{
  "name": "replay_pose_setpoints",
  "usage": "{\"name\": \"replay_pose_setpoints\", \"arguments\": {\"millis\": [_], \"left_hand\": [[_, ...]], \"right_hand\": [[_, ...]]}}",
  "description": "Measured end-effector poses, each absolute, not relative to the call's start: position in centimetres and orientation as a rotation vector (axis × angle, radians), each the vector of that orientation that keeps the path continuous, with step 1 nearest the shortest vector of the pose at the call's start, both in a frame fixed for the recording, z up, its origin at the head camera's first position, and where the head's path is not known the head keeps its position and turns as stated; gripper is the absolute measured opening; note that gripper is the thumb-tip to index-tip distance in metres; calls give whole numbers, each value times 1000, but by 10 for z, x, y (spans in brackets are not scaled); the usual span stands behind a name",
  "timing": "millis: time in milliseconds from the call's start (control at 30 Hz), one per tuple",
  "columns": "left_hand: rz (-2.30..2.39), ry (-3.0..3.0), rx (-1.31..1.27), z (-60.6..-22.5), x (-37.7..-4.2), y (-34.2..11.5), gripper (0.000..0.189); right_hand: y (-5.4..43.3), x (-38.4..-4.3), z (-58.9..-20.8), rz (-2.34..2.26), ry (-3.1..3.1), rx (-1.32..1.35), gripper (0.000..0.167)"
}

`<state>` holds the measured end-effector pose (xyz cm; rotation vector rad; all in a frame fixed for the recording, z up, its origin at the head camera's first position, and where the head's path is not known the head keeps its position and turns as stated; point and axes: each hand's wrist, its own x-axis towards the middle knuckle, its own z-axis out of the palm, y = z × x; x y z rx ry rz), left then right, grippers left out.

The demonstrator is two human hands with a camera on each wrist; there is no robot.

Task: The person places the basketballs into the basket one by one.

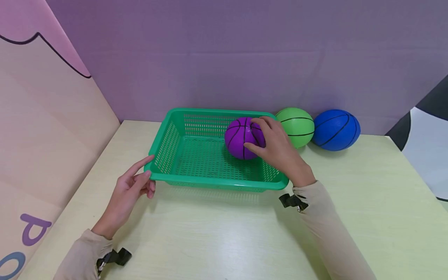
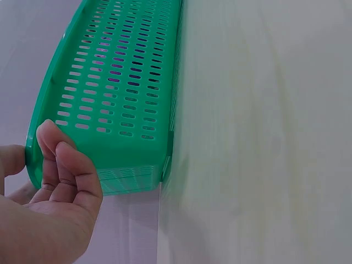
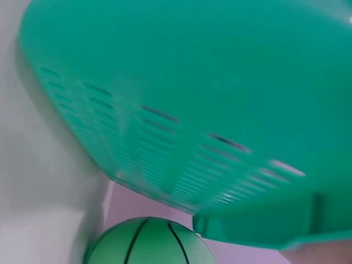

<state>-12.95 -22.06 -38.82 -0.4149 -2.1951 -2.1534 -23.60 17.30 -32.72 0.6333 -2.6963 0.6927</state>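
Observation:
A green plastic basket (image 1: pixel 210 182) with slotted walls stands on the table in the head view. My left hand (image 1: pixel 127 190) pinches its rim at the near left corner; the left wrist view shows those fingers (image 2: pixel 66 170) curled at the rim. Inside the basket's right half is a small purple basketball (image 1: pixel 239 138). My right hand (image 1: pixel 278 146) reaches over the right rim and holds this ball, thumb on the near side and fingers over the top. The right wrist view mostly shows the basket's outer wall (image 3: pixel 181 60), which hides the purple ball.
Right of the basket, a light green ball (image 1: pixel 297 126) and a blue ball (image 1: pixel 336 130) sit side by side at the back of the table (image 1: pixel 224 233). A purple backdrop (image 1: pixel 224 54) rises behind them, and a printed panel (image 1: pixel 45 128) borders the left side.

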Motion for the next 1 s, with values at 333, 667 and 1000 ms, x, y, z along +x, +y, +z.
{"name": "replay_pose_setpoints", "arguments": {"millis": [333, 667, 1000], "left_hand": [[-2156, -2183, -392, -391, -131, -220, 47], [-2145, -2192, -394, -390, -130, -221, 47], [-2133, -2197, -401, -389, -131, -221, 46]], "right_hand": [[187, -228, -309, 764, -2680, 574, 55], [203, -232, -304, 784, -2654, 526, 49], [223, -233, -299, 759, -2608, 442, 48]]}}
